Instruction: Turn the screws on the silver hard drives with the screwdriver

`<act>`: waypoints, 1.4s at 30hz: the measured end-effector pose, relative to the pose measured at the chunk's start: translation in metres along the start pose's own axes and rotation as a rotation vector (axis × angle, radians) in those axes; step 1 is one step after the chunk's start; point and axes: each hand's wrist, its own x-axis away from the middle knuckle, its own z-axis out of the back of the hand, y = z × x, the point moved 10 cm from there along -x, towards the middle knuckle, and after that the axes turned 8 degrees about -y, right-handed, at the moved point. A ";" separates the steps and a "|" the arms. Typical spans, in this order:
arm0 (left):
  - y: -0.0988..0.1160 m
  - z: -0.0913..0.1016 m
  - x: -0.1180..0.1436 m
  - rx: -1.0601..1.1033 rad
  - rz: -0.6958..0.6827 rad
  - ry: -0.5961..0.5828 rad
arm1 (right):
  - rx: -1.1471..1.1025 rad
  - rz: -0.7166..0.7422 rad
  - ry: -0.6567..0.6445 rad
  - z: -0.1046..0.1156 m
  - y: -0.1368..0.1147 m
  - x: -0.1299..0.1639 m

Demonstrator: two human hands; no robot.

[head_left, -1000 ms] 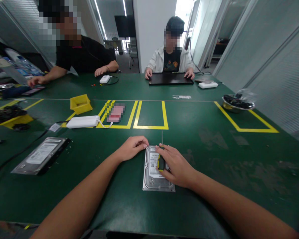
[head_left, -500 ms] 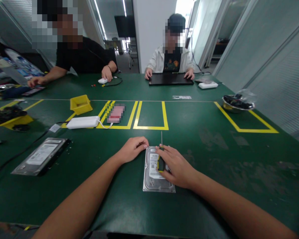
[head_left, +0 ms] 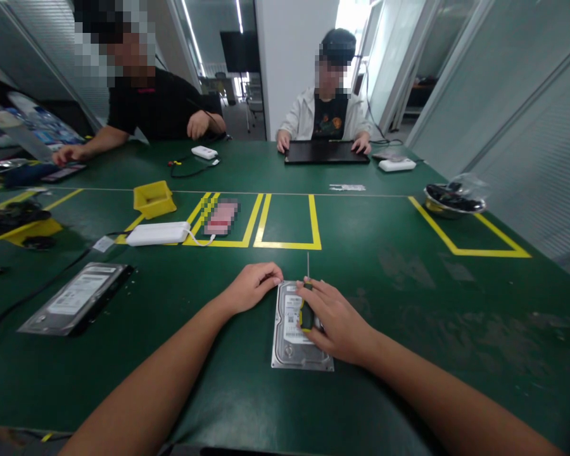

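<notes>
A silver hard drive (head_left: 291,354) with a white label lies flat on the green table in front of me. My left hand (head_left: 256,284) has its fingers curled together, the tips at the drive's far left corner; whether something small is between them is hidden. Across the drive's label rests a screwdriver (head_left: 306,316) with a black and yellow handle, its thin shaft pointing away from me past the far edge. My right hand (head_left: 332,316) is closed around that handle from the right and covers the drive's right side.
Another hard drive (head_left: 78,294) lies to the left beside a black cable. Beyond are a white power strip (head_left: 158,234), a yellow bin (head_left: 154,199) and a pink phone (head_left: 221,216). A bowl of dark parts (head_left: 453,199) stands at the right. Two people sit opposite, one holding a black panel (head_left: 327,152).
My hands, the screwdriver and the hard drive have hardly moved. Across the table, the person in black has let go of a white device and raised that hand.
</notes>
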 end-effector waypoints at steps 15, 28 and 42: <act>0.005 -0.002 0.001 -0.114 -0.032 0.006 | -0.014 -0.001 -0.006 -0.001 0.001 0.000; 0.009 -0.008 0.002 -0.245 -0.045 -0.024 | -0.004 0.000 -0.008 -0.001 0.001 0.000; 0.007 -0.009 0.002 -0.283 -0.019 -0.034 | -0.002 -0.005 -0.026 -0.004 0.001 0.000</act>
